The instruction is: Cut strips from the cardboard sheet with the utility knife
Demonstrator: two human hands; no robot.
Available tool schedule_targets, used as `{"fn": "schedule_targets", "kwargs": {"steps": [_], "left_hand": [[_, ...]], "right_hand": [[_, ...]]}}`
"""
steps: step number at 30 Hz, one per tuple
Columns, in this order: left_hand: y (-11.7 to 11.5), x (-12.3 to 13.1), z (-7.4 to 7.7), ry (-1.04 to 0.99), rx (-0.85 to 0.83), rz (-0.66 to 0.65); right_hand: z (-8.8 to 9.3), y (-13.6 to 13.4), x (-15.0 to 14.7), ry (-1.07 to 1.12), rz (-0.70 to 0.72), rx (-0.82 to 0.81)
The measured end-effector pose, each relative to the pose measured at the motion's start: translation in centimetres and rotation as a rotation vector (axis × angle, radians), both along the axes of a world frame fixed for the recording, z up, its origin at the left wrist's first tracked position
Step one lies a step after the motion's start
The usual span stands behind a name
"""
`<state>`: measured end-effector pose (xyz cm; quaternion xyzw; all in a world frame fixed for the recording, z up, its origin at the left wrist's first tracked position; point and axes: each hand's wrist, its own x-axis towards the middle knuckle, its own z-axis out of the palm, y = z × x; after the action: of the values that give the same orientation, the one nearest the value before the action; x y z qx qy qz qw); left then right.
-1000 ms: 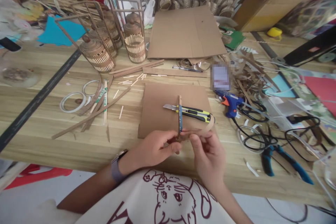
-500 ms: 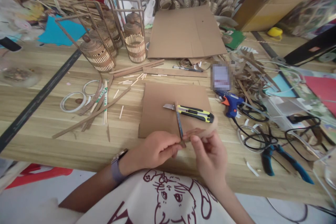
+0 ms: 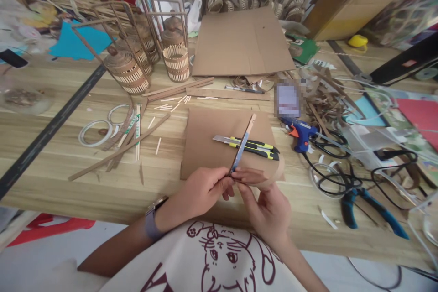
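Note:
My left hand point(image 3: 207, 191) is closed, pinching one end of a narrow cardboard strip point(image 3: 241, 145) with blue print on part of it. The strip slants up and away over the cutter. My right hand point(image 3: 268, 212) is closed at the same spot, its thumb and fingertips pressed on the strip's near end. A pale, thin curved band point(image 3: 278, 169) loops out beside the right fingers; where it begins is hidden. Under the strip, a yellow and black utility knife point(image 3: 256, 147), blade out to the left, lies on a cardboard sheet point(image 3: 201, 146).
Right of the cardboard are a blue glue gun point(image 3: 303, 136) with its cable, and blue-handled pliers point(image 3: 371, 212). Rolls of tape point(image 3: 96, 133) and brown strips point(image 3: 119, 148) lie to the left. Small wooden buckets point(image 3: 176, 63) and a larger cardboard sheet point(image 3: 242, 45) stand behind.
The strip has swung from leaning left to slanting up and right, and more of its length shows. Both hands have shifted slightly left. The utility knife stays put.

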<state>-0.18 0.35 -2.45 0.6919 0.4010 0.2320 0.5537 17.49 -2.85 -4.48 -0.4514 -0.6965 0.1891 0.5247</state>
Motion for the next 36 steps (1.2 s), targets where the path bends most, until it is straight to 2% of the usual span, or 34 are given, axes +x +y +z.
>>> {"fn": "schedule_targets", "kwargs": {"steps": [4, 6, 8, 11, 13, 14, 18, 20, 23, 28, 34, 36], "left_hand": [[0.0, 0.1, -0.1, 0.036, 0.073, -0.006], [0.0, -0.1, 0.0, 0.054, 0.124, -0.01], [0.3, -0.4, 0.2, 0.037, 0.202, -0.086], [0.8, -0.7, 0.5, -0.018, 0.327, -0.257], [1.1, -0.7, 0.6, -0.004, 0.372, -0.264], [1.1, -0.7, 0.6, 0.014, 0.37, -0.233], [0.9, -0.6, 0.8, 0.033, 0.182, -0.133], [0.6, -0.6, 1.0, 0.02, 0.079, -0.085], [0.3, -0.4, 1.4, 0.039, 0.012, -0.034], [0.0, -0.2, 2.5, 0.146, 0.001, -0.033], [-0.4, -0.1, 2.8, 0.228, 0.143, -0.019], [-0.4, -0.2, 2.7, 0.227, 0.184, -0.031]], "right_hand": [[0.6, 0.5, 0.0, -0.152, -0.026, 0.142], [0.8, 0.5, 0.1, -0.126, -0.035, 0.133], [0.8, 0.4, 0.1, 0.02, -0.053, -0.013], [0.7, 0.5, 0.2, 0.389, 0.005, -0.325], [0.7, 0.5, 0.2, 0.535, 0.056, -0.41], [0.7, 0.5, 0.2, 0.538, 0.052, -0.405], [0.6, 0.0, 0.1, 0.317, -0.028, -0.218], [0.4, -0.3, 0.0, 0.238, -0.002, -0.12], [-0.1, -0.4, 0.1, 0.193, 0.046, -0.034], [0.1, 0.0, 0.1, 0.102, 0.095, 0.038], [1.3, 0.7, 0.2, -0.168, 0.036, 0.257], [1.3, 0.6, 0.2, -0.172, 0.018, 0.261]]}}
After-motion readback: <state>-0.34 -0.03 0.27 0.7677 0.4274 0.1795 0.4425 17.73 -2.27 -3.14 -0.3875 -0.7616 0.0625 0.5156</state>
